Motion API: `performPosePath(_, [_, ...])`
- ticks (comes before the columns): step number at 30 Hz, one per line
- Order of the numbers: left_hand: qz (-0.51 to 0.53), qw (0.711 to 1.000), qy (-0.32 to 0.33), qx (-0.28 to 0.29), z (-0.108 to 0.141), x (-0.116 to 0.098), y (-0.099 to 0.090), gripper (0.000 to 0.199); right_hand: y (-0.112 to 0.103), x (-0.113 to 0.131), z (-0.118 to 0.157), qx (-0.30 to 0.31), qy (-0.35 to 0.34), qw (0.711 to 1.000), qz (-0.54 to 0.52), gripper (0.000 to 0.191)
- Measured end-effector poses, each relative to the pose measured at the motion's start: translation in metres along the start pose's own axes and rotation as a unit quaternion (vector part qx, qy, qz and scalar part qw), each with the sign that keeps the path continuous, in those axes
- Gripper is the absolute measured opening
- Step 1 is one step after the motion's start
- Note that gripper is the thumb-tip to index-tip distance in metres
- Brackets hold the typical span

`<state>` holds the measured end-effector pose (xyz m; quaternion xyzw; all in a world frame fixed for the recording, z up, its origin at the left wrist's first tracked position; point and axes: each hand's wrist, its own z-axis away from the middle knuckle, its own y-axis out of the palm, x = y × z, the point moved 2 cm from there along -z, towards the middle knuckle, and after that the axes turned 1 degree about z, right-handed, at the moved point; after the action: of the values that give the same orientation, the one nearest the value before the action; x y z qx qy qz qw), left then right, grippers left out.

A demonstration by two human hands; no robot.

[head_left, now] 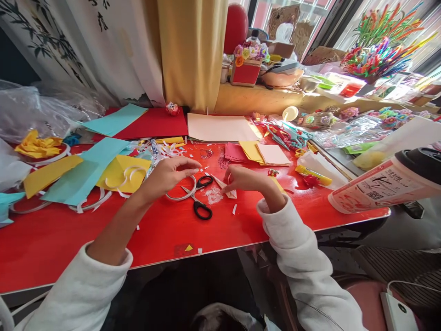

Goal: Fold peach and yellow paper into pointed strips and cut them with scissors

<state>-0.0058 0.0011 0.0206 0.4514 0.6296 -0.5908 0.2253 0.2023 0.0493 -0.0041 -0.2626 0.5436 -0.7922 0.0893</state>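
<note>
My left hand point(168, 177) hovers over the red table, its thumb and fingertips brought together in a pinch. Tiny white scraps show by those fingertips, and whether one is held I cannot make out. In my right hand point(243, 179) the fingers are closed on a small folded pale pink paper point(230, 194) with a pointed end. Between the hands lie scissors point(197, 197) with black handles, blades partly spread. A white ring point(176, 198) lies by the blades, partly under them.
Yellow and light blue paper point(89, 165) with white strips lies to the left. Small paper squares point(272, 154) are stacked behind my right hand. A glue stick point(313, 174) and a tilted-looking drink cup point(382, 184) stand to the right. Larger sheets point(220, 128) lie at the back.
</note>
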Motion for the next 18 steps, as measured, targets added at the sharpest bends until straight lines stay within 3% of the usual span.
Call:
performPosePath(3, [0.034,0.999,-0.004,0.01,0.0,0.0,0.001,0.024,0.002,0.0,0.0,0.047,-0.021,0.999,0.01,0.03])
performPosePath(5, [0.049,0.999,-0.002,0.002,0.0,-0.001,0.001,0.024,-0.001,0.0,0.0,0.014,-0.004,0.999,-0.03,0.024])
performPosePath(7, [0.067,0.998,0.002,-0.019,0.0,-0.004,0.0,0.025,-0.006,0.002,0.001,-0.057,0.012,0.99,-0.126,0.021])
performPosePath(10, [0.121,0.991,0.006,-0.054,0.001,-0.007,0.0,0.025,-0.011,0.012,0.003,-0.146,-0.024,0.926,-0.349,0.022])
performPosePath(13, [0.17,0.983,0.018,-0.072,0.0,-0.006,0.004,0.027,-0.007,0.027,0.003,-0.147,-0.092,0.848,-0.501,0.025])
performPosePath(15, [0.182,0.98,0.026,-0.077,0.0,-0.005,0.007,0.028,-0.002,0.035,0.001,-0.134,-0.123,0.821,-0.541,0.027])
performPosePath(18, [0.188,0.979,0.032,-0.071,0.0,-0.004,0.011,0.028,0.006,0.041,-0.001,-0.109,-0.144,0.805,-0.565,0.029])
